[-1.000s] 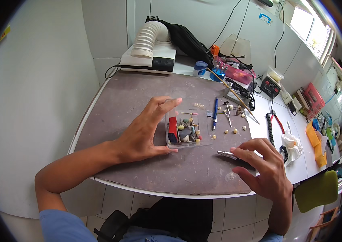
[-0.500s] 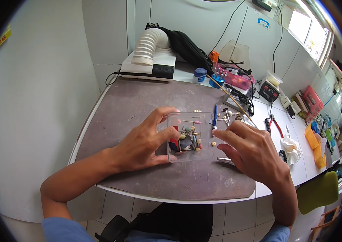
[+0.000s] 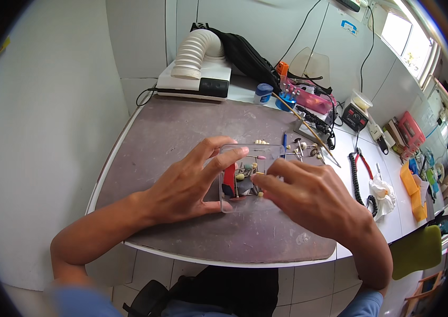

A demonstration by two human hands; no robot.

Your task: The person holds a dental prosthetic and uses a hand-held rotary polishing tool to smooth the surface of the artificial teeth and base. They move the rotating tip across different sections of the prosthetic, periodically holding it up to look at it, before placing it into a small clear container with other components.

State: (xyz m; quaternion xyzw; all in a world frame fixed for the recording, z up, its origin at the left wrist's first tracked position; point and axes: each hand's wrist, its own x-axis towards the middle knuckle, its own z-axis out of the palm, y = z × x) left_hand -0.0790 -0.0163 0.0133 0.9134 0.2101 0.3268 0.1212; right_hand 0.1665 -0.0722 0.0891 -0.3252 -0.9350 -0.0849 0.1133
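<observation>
My left hand [image 3: 184, 177] grips a clear plastic box [image 3: 227, 207] by its left side, with the thumb and fingers at its corners. Inside lie several small rotary grinding bits [image 3: 243, 176] with green, pink, yellow and grey heads, along with a red and dark piece [image 3: 229, 179]. My right hand [image 3: 316, 195] reaches over the right side of the box, its fingertips bent together among the bits. What those fingers pinch, if anything, is hidden. More loose bits [image 3: 300, 148] and a blue pen-like stick [image 3: 285, 141] lie on the mat beyond my right hand.
A white machine with a ribbed hose [image 3: 192, 87] stands at the back left. Behind the loose bits are a blue jar [image 3: 263, 93], a pink tray [image 3: 314, 101] and a thin wooden stick [image 3: 308, 129]. Red-handled pliers [image 3: 362, 161] and crumpled white tissue [image 3: 382, 194] lie at right.
My right hand has moved left from beside the box to over it, with its fingertips now among the bits. The left hand keeps its hold, its index finger shifted along the rim.
</observation>
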